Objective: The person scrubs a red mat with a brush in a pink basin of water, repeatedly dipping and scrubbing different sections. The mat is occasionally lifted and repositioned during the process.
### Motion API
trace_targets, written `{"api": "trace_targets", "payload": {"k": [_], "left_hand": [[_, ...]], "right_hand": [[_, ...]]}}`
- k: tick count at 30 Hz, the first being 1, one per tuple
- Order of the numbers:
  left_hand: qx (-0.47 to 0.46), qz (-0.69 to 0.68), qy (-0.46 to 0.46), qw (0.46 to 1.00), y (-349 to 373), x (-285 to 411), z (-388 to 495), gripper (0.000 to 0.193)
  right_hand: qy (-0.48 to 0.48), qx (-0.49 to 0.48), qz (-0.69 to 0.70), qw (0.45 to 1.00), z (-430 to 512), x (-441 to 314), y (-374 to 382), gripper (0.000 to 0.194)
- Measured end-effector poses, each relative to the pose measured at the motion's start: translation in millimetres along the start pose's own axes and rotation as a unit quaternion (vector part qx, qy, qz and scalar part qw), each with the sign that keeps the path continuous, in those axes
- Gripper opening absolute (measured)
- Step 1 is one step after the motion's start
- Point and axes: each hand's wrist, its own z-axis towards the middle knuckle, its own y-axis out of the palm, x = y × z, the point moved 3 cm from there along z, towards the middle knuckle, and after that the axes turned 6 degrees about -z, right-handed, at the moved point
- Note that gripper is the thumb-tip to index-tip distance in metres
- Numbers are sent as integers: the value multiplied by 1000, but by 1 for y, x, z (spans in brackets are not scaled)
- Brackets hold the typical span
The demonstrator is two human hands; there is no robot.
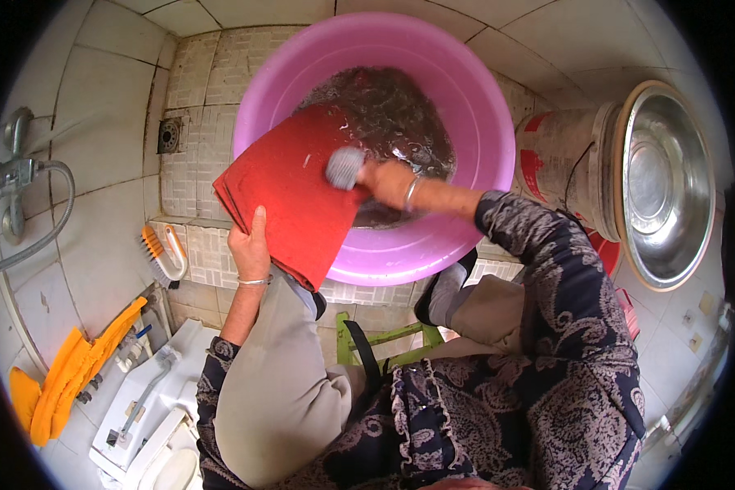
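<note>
My left hand (249, 248) grips the near left edge of a folded red cloth or mat (300, 190), its thumb on top. The red piece slants over the near left rim of a large pink plastic basin (478, 116), its far end in the dark, bubbly water (383, 110). My right hand (389, 182), blurred, is closed around the handle of a brush, whose greyish head (345, 168) is at the right part of the red surface. Whether the bristles touch it cannot be told.
A steel bowl (649, 177) leans by a large bucket (569, 159) at right. A scrubbing brush (164, 254) stands by the left wall, near a floor drain (169, 135). Orange cloths (73, 373) hang at lower left. A green stool (392, 337) is between my legs.
</note>
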Motion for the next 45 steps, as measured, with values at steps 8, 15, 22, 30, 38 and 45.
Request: {"api": "trace_targets", "payload": {"k": [8, 15, 22, 30, 38, 45], "left_hand": [[0, -16, -22, 1000, -2, -2, 0, 31], [-10, -4, -24, 1000, 4, 0, 1, 30], [-9, -14, -44, 999, 0, 1, 2, 31], [-17, -26, -38, 999, 2, -4, 4, 30], [-43, -13, -40, 998, -5, 6, 8, 30], [-45, -43, -52, 997, -13, 1, 2, 29]], "right_hand": [[147, 11, -231, 962, 12, 116, 9, 26], [71, -1, -63, 995, -7, 59, 13, 23], [46, -21, -219, 974, -29, 85, 12, 26], [157, -70, -214, 961, -27, 126, 8, 27], [166, -45, -273, 946, -18, 117, -16, 29], [185, -16, -141, 973, -11, 95, -34, 23]]}}
